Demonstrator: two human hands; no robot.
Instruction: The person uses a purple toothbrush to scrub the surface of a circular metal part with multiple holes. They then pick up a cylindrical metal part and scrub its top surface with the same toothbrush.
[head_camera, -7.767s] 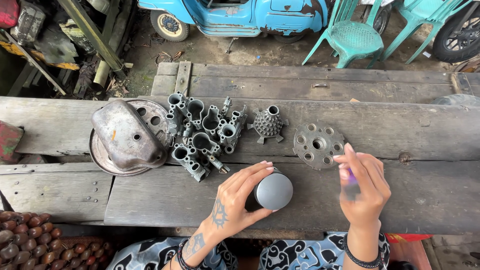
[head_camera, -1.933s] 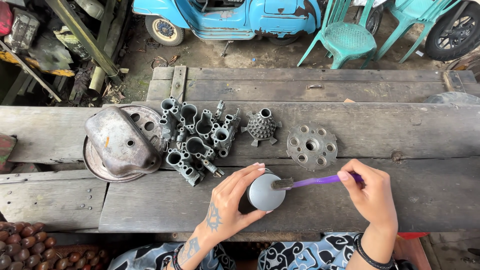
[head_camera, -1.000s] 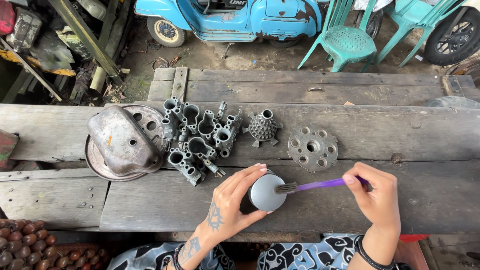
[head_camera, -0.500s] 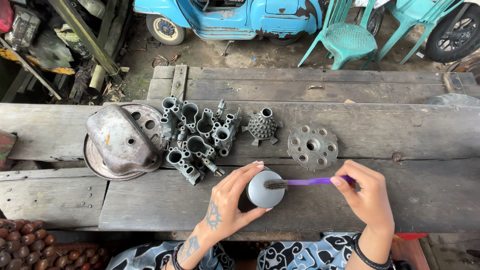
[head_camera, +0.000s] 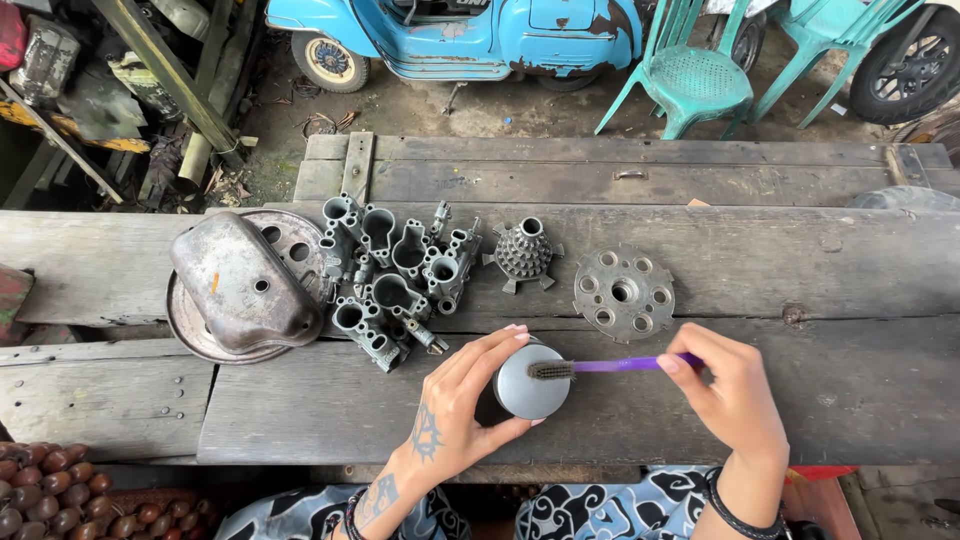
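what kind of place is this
Likely an outdoor scooter repair yard: a weathered plank workbench holds greasy metal engine parts, and an old blue scooter stands on the dirt behind.

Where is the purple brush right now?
In the head view, the purple brush is in the right hand, its bristles resting on the round grey metal part that the left hand holds.

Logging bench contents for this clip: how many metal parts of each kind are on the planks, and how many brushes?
Round grey cap, gripped by the left hand: 1
Purple-handled wire brush, in the right hand: 1
Holed disc: 1
Studded cone piece: 1
Domed cover on a round plate: 2
Cluster of tubular castings: 1 pile, pieces too tangled to count
Total: 7
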